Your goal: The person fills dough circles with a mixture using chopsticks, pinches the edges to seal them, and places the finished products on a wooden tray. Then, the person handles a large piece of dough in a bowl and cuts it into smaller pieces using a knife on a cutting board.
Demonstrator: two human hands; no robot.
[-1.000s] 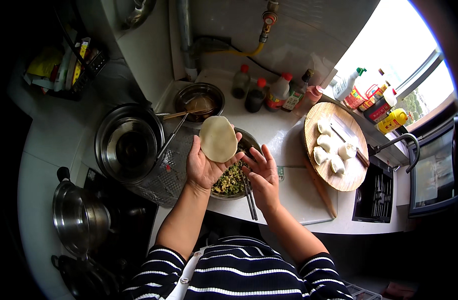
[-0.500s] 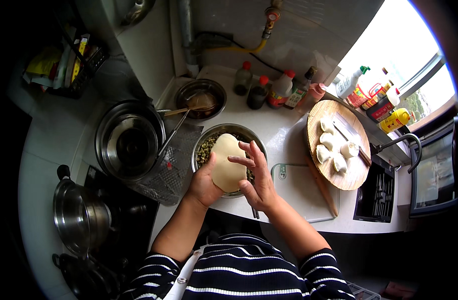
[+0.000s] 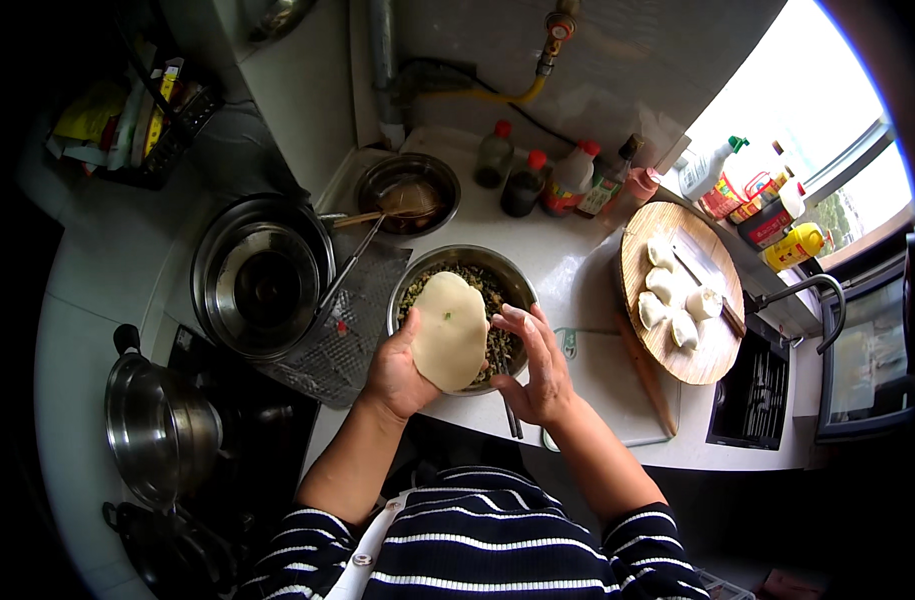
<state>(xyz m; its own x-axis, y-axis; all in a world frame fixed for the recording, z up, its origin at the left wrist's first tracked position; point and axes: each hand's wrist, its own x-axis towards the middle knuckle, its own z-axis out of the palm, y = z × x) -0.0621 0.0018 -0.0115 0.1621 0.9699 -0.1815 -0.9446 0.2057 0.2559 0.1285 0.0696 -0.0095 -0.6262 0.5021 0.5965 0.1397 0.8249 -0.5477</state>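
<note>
Red-capped sauce bottles [image 3: 537, 180] far along the counter; left hand [image 3: 402, 365] cupping a dough wrapper [image 3: 449, 332], right hand [image 3: 539, 365] open, empty, beside it.

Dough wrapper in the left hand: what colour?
Pale cream dough wrapper, with a few tiny green specks, lying on the left hand. Head view shows it.

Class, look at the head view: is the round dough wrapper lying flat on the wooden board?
No: the dough wrapper rests on the left hand above the filling bowl, away from the wooden board.
</note>
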